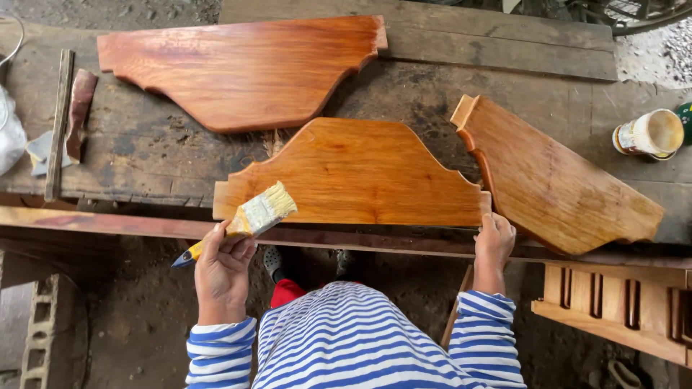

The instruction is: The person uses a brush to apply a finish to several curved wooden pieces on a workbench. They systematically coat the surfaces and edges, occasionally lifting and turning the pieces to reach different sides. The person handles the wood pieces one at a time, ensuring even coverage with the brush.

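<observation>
Left hand (223,270) grips a yellow-handled paintbrush (249,220), its bristles over the near-left corner of the middle varnished wooden panel (353,173) on the tabletop (144,151). Right hand (494,241) clasps that panel's near-right corner. Two similar panels lie far left (245,68) and right (555,180); a tin can (649,133) stands far right.

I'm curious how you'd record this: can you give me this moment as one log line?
left hand: grips paintbrush, bristles on middle wooden panel | right hand: steadies panel's right corner | tin: far right on workbench

Orange-brown glossy panels (353,173), yellow-handled brush (249,220) (pale bristles), blue-white striped sleeves (220,349).
</observation>
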